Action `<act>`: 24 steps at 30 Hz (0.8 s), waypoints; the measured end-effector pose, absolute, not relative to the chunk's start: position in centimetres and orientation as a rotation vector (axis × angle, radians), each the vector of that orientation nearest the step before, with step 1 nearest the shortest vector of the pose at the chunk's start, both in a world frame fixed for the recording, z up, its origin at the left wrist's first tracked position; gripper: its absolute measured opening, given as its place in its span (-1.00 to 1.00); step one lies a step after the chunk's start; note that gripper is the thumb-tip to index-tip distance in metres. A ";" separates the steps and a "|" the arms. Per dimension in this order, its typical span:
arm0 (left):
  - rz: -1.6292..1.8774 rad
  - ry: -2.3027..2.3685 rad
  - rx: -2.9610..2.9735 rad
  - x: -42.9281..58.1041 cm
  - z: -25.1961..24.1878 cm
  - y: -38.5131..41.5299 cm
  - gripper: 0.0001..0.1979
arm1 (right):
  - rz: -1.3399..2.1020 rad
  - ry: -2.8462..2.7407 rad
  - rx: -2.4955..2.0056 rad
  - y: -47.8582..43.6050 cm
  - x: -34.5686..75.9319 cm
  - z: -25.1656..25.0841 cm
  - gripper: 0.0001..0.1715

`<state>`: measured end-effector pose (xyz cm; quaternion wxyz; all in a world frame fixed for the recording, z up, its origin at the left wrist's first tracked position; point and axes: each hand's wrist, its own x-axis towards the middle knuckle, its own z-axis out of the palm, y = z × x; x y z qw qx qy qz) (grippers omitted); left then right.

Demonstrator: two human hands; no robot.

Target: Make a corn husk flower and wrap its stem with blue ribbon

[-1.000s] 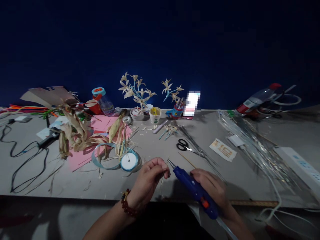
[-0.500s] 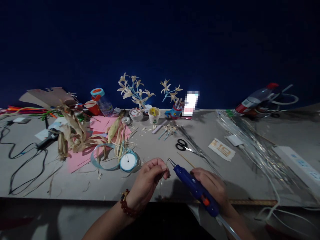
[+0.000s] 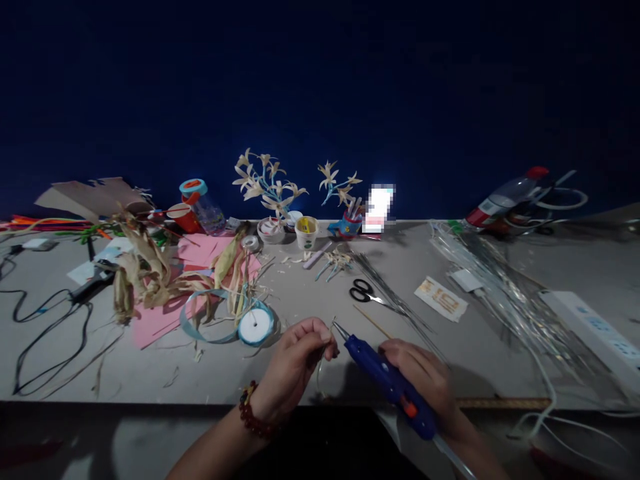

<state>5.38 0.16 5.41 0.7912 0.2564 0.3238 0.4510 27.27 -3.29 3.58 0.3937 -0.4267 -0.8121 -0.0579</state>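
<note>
My left hand (image 3: 306, 350), a beaded bracelet at its wrist, pinches a thin wire stem (image 3: 320, 373); its pale tip sticks up past the fingertips and the rest hangs below. My right hand (image 3: 420, 373) is wrapped round a blue hot glue gun (image 3: 385, 377) with an orange trigger and a clear glue stick at its rear. The gun's metal nozzle is at the stem's tip; whether they touch I cannot tell. A thin wooden stick (image 3: 373, 321) reaches out from beside my right fingers; I cannot tell if they hold it. Black-handled scissors (image 3: 361, 291) lie just beyond.
A roll of blue ribbon (image 3: 256, 325), dried corn husks (image 3: 150, 273) and pink paper (image 3: 150, 327) lie left. Husk flowers (image 3: 270, 183) stand behind small cups (image 3: 307, 235). Wires (image 3: 385, 280), a packet (image 3: 440, 299), a power strip (image 3: 595, 327) and a bottle (image 3: 505, 200) are right.
The whole view has shifted slightly. Both hands keep their grips, and the glue gun's nozzle stays close to the stem's tip with hardly any movement.
</note>
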 end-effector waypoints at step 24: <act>1.015 0.784 0.563 2.1 5.6 0.5 -0.73 | -0.256 -2.169 -1.385 -3.4 30.1 3.9 -0.70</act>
